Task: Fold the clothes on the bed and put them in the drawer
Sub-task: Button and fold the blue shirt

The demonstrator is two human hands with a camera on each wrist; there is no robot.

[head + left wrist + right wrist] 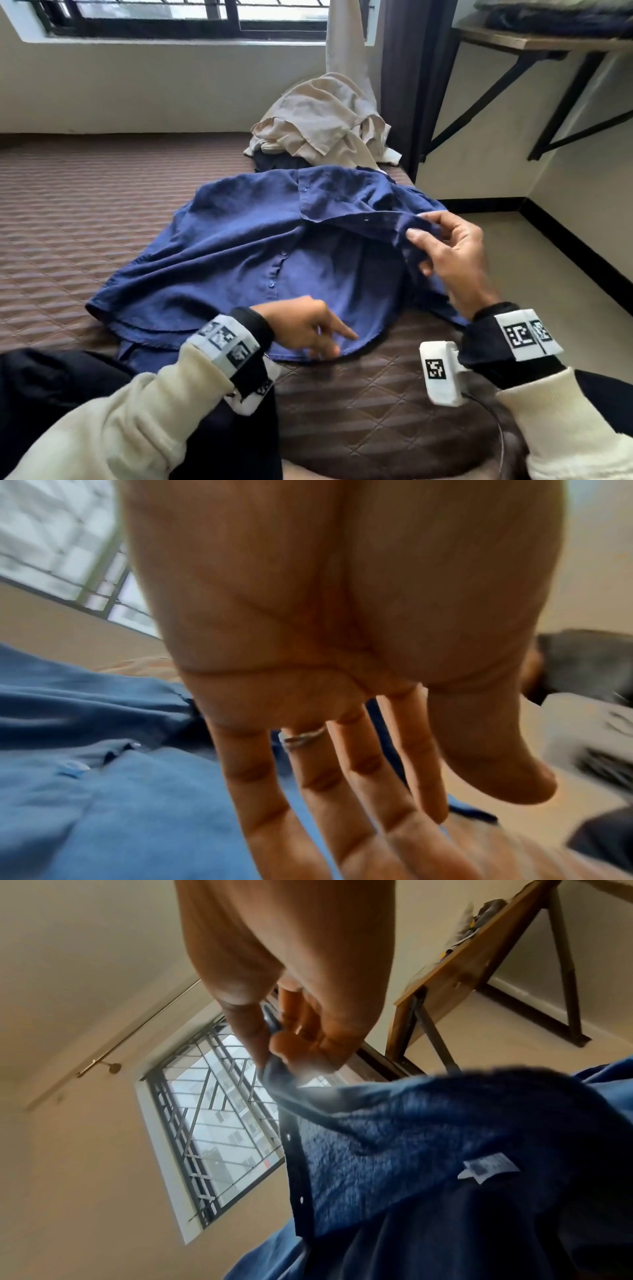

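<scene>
A navy blue button shirt (239,260) lies spread on the brown quilted bed (68,219). My right hand (442,246) pinches the shirt's button edge between thumb and fingers and lifts it off the bed; the right wrist view shows the lifted blue cloth (428,1150) hanging from the fingers (291,1045). My left hand (308,329) lies over the shirt's lower hem with straight, spread fingers. In the left wrist view those fingers (325,791) stretch over the blue shirt (120,791) and hold nothing.
A crumpled beige garment (325,123) lies at the bed's far end on something dark. A wall shelf (534,37) on black brackets carries folded dark clothes at top right. Bare floor (548,274) runs beside the bed on the right. A barred window (171,17) is behind.
</scene>
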